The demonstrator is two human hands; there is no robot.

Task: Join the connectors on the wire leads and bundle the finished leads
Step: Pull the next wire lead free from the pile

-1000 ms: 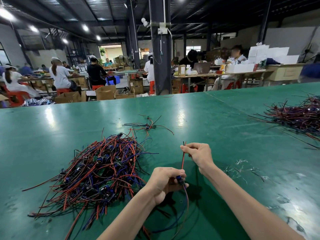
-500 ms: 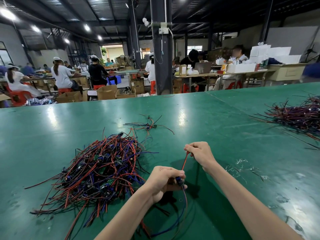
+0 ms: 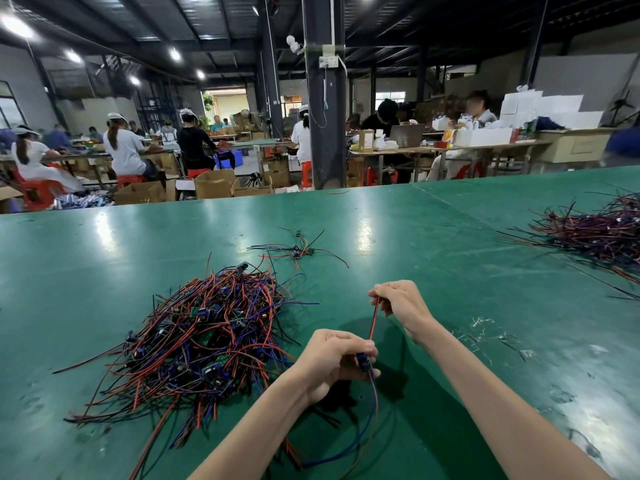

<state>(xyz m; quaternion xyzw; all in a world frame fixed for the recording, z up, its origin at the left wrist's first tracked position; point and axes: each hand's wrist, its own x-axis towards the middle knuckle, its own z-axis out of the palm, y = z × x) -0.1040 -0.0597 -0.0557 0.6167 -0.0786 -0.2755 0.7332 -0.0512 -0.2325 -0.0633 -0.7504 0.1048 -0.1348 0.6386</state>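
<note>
My left hand point(image 3: 329, 362) grips a small blue connector point(image 3: 363, 362) just above the green table point(image 3: 450, 271). A red wire point(image 3: 373, 320) runs taut from that connector up to my right hand point(image 3: 398, 301), which pinches its upper end. Blue and dark leads point(image 3: 360, 438) hang from the connector down toward me. A big tangled pile of red, blue and black wire leads point(image 3: 204, 337) with small connectors lies on the table left of my hands.
A few loose leads with connectors point(image 3: 298, 251) lie beyond the pile. A second heap of dark leads point(image 3: 602, 233) sits at the right edge. Clear plastic scraps point(image 3: 485, 330) lie right of my right wrist. Other workers sit at benches behind the table.
My right hand has slid slightly right and back along the red wire, so no wire tip sticks out above it now. The left hand holds its place.
</note>
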